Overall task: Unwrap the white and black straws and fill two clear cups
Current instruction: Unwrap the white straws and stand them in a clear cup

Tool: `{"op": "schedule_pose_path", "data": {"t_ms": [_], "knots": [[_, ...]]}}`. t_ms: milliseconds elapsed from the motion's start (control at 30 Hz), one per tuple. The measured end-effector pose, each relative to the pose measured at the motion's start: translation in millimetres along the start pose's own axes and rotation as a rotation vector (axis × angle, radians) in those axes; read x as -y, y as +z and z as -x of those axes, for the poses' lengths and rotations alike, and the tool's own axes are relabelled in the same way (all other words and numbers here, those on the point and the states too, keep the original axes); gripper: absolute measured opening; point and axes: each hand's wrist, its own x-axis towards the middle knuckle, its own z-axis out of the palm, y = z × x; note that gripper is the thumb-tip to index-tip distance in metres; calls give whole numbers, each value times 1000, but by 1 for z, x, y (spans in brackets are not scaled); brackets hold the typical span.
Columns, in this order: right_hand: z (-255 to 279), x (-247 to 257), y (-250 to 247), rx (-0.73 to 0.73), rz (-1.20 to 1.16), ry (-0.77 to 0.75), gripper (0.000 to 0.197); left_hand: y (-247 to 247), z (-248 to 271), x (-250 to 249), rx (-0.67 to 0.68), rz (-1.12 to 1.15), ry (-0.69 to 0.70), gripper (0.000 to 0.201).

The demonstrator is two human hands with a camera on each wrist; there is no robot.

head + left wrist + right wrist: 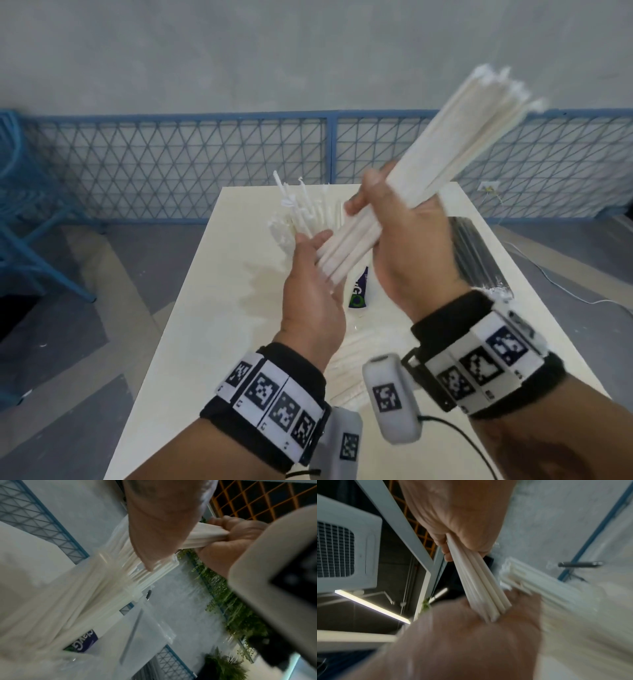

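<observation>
My right hand (387,219) grips a thick bundle of white straws (462,147) around its middle, tilted up to the right above the table. My left hand (310,260) is held flat with straight fingers, its palm against the bundle's lower ends. The right wrist view shows the straws (481,585) running from the right fist (458,520) down to the left palm (471,635). Behind the left hand, more white straws (301,209) stand upright; what holds them is hidden. A pack of black straws (476,253) in clear wrap lies on the table's right side.
The pale table (205,342) carries a purple-labelled wrapper (359,289) and crumpled clear plastic (359,349) under my hands. A blue mesh fence (205,154) runs behind the table, and a blue chair (20,205) stands at the far left.
</observation>
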Motion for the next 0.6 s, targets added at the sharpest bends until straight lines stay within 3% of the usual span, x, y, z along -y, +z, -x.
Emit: {"op": "schedule_pose_path", "data": {"t_ms": [100,200,233,267,333,400,467,600], "knots": [[5,-5,4,33,43,22,11,-10,-5,1,-105,-5,90,34],[-13,20,-5,-67,22,-89,14,-32,-12,13,-361,-190,228,13],[-23,28,-11,-123,-15,-139,14,-38,-13,17,-429,-236,210,10],[-33,33,-18,-176,-35,-195,14,-43,-16,23,-457,-266,159,21],[-49,31,-27,-265,-30,-259,13,-43,-28,32,-427,-302,17,60],[-58,13,-32,-338,29,-220,12,-39,-42,38,-340,-360,-41,79],[-60,-12,-29,-347,162,-123,13,-36,-59,41,-267,-395,-22,69],[-50,-63,-21,-215,371,68,22,-40,-80,27,-199,-480,27,46]]}}
